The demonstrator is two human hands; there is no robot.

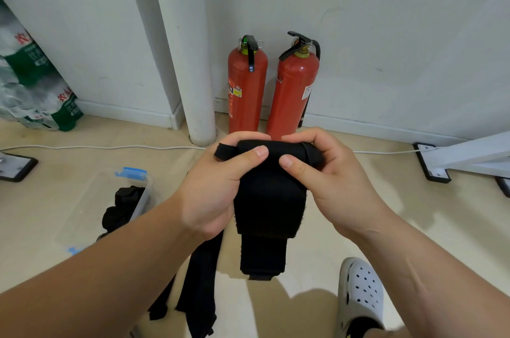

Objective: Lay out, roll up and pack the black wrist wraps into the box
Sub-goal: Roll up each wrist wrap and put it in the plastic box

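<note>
1. Step in hand: rolling. Both hands are held up over the floor point(317, 227), working one black wrist wrap point(269, 199) in mid-air.
2. Left hand point(215, 188): fingers curled over the top of the roll point(276, 150), thumb pressed on its front face. It is grasping the roll's left end.
3. Right hand point(331, 183): same grip mirrored, with the thumb on the front and the fingers wrapped over the right end. Neither hand is released.
4. A small loop point(225, 151) sticks out at the left end of the roll, just by the left thumb.
5. Unrolled tail point(262, 257) hangs straight down from the roll, with a fuzzy hook-and-loop edge showing. Judgement: roughly halfway rolled, with a fair length of tail left.
6. The box point(82, 213), clear plastic with a blue clip point(131, 173), sits on the floor to the left, lid off. Some dark rolled wraps point(124, 205) are in it already.
7. Another black strap point(201, 282) lies flat on the floor below the left forearm. It looks unrolled; probably next in the queue.
8. Next move calls for: turn the roll toward the tail and keep thumb pressure so the layers stay tight and the edges aligned. Close the fastener end, then drop the roll in the box.
9. Risk: a loose grip lets the roll telescope sideways.
</note>
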